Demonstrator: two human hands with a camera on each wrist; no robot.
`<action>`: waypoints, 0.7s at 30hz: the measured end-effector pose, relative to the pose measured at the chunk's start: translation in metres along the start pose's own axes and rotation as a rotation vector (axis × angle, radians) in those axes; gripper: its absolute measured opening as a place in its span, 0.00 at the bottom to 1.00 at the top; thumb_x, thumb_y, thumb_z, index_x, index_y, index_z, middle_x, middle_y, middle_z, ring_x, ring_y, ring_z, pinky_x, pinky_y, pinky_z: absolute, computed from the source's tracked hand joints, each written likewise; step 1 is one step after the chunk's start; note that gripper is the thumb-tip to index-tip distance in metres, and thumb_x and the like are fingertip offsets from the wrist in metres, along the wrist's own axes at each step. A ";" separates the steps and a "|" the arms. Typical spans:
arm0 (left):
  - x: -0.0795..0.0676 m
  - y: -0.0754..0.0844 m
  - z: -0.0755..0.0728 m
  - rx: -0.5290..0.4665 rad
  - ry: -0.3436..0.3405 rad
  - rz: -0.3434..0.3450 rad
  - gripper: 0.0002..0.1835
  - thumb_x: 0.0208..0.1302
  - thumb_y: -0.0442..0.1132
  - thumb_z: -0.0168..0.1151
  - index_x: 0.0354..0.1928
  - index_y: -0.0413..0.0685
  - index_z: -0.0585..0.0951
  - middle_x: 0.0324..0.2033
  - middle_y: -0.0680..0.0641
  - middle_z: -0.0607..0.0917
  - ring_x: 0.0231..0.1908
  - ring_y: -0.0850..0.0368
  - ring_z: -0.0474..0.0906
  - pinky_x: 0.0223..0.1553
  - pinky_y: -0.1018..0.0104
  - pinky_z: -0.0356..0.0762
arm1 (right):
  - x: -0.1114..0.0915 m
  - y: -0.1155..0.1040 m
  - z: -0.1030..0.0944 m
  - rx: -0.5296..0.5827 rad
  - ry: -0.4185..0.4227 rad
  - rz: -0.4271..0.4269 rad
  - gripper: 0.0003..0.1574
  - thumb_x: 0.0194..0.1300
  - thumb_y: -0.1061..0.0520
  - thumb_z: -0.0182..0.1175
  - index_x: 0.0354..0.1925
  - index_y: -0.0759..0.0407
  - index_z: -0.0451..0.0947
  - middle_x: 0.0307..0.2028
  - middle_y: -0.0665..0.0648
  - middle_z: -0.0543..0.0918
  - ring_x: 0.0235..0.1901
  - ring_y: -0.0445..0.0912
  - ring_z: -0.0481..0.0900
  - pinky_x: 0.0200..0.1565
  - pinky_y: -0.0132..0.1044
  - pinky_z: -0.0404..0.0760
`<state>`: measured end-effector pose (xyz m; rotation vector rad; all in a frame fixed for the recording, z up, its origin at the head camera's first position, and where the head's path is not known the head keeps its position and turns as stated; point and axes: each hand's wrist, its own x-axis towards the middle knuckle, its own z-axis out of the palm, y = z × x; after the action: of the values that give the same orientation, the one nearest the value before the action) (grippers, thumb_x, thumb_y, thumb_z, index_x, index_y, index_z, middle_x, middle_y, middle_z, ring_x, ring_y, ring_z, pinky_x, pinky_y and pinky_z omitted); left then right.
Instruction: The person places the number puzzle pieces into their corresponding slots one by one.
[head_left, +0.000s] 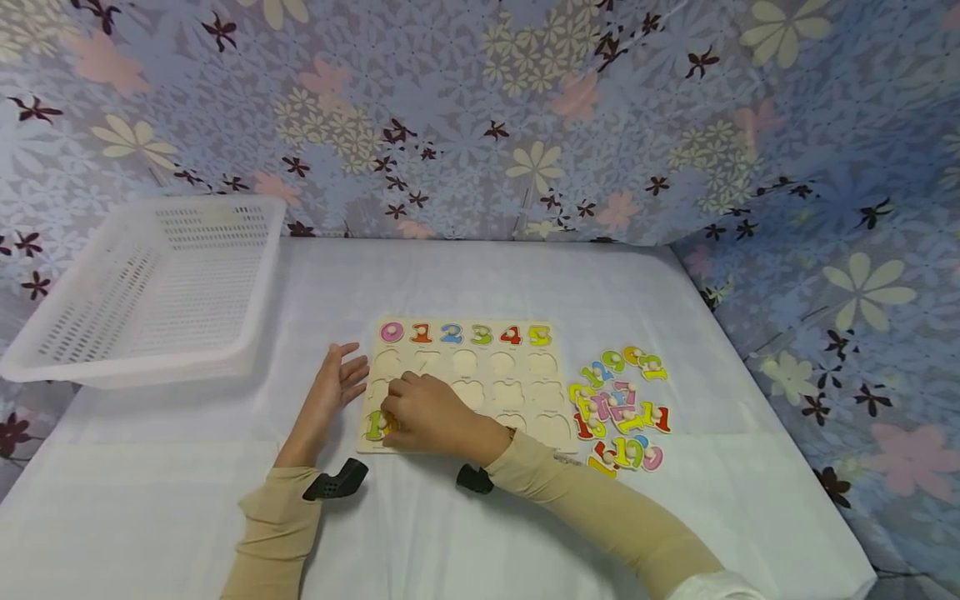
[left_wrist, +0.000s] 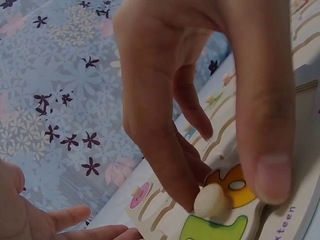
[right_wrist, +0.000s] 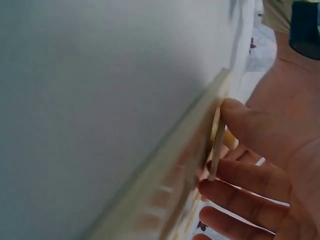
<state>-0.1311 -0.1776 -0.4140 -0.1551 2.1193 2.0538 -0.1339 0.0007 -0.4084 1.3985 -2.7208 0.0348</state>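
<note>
My right hand [head_left: 435, 414] bends over the lower left corner of a wooden number board [head_left: 521, 379]. Its thumb and fingers pinch a number-sixteen puzzle piece [left_wrist: 212, 227], with a green one, an orange six and a round wooden knob [left_wrist: 209, 201]. In the right wrist view the piece [right_wrist: 217, 150] shows edge-on, tilted against the board between thumb and fingers. Part of the word sixteen is printed beside it in the left wrist view. My left hand [head_left: 330, 396] lies beside the board's left edge, fingers extended and holding nothing. Pieces zero to five fill the top row.
Right of the board lies a pile of loose number pieces [head_left: 618, 408], some overlapping. A white plastic basket [head_left: 247, 350] stands at the back left of the white-covered table [head_left: 480, 283]. Flowered cloth [head_left: 450, 125] hangs behind and at the right.
</note>
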 end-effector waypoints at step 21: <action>0.003 -0.008 0.000 0.050 0.009 0.016 0.43 0.72 0.67 0.23 0.74 0.41 0.50 0.70 0.31 0.57 0.68 0.40 0.58 0.66 0.53 0.63 | -0.015 0.002 -0.004 0.081 0.035 0.013 0.17 0.59 0.46 0.68 0.46 0.48 0.83 0.40 0.47 0.79 0.42 0.43 0.74 0.40 0.32 0.75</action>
<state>-0.1327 -0.1774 -0.4220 -0.1415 2.1820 2.0100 -0.1262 0.0143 -0.4061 1.3865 -2.7289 0.1709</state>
